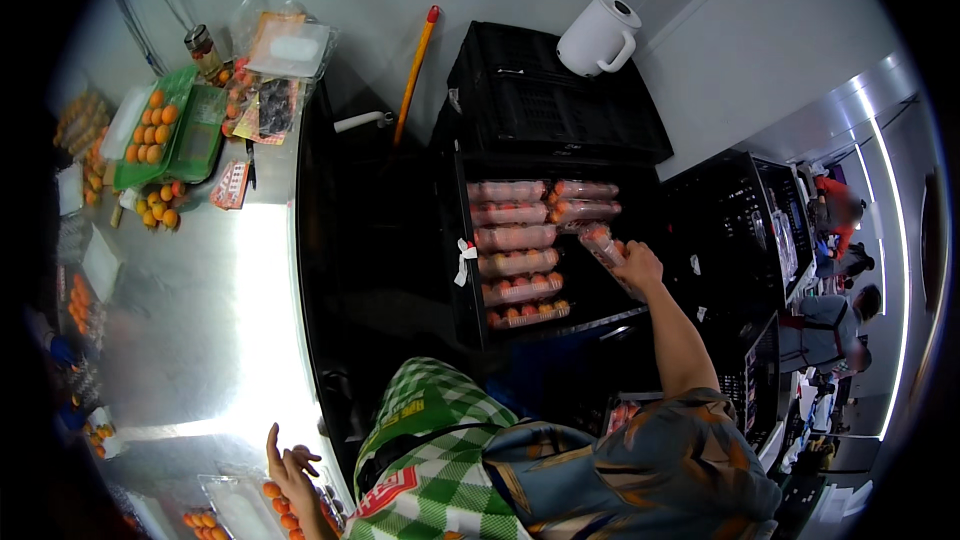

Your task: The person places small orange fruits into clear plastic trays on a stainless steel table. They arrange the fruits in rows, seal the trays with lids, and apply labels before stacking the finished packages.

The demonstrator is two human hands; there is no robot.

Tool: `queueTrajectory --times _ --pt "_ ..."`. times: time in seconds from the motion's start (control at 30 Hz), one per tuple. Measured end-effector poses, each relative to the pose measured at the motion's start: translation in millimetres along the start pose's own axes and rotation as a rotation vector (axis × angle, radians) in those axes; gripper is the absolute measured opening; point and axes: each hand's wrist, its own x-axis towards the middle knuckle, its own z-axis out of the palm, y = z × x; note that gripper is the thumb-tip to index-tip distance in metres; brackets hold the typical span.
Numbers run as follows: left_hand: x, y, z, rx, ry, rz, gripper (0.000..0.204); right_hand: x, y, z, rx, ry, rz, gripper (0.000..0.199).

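My right hand (638, 268) is closed around one end of a clear plastic pack of small, round orange-red fruit (600, 243). The pack is tilted over the right part of a black crate (463, 280). To its left in the crate lie several similar fruit packs (515, 238), stacked in rows. My left hand (290, 465) is over the near edge of the metal table (190, 340), fingers apart, holding nothing. Just below it are loose-looking orange fruit (280, 508) beside a clear tray (240, 505).
A white kettle (598, 35) stands on black crates (555, 90) behind. At the table's far end are a green tray (155, 130), a glass jar (203, 50) and bagged fruit. A yellow pole (415, 80) leans on the wall. People (835, 330) work at the far right.
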Motion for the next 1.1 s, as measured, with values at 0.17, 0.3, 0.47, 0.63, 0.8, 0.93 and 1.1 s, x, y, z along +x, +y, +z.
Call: queueTrajectory --times 0.17,0.3,0.47,0.63,0.8,0.93,1.1 --pt "-16 -7 20 0.138 0.002 0.093 0.057 26 9 25 -0.065 -0.128 -0.040 0.044" --pt "-19 44 76 0.119 0.107 -0.092 0.060 51 17 44 -0.165 -0.217 -0.114 0.048" --pt "-17 50 95 0.126 0.068 -0.137 0.057 87 22 67 -0.334 -0.253 -0.236 0.053" --pt "-30 54 111 0.180 0.074 -0.162 0.055 124 17 92 -0.453 -0.252 -0.354 0.052" --pt "-41 63 133 0.145 0.098 -0.214 0.056 152 17 110 -0.409 -0.243 -0.400 0.038" --pt "-54 48 129 0.108 0.106 -0.229 0.058 155 -9 82 -0.375 -0.323 -0.367 0.031" --pt "-53 40 126 0.312 0.038 -0.267 0.058 143 -8 68 -0.292 -0.437 -0.351 0.042"
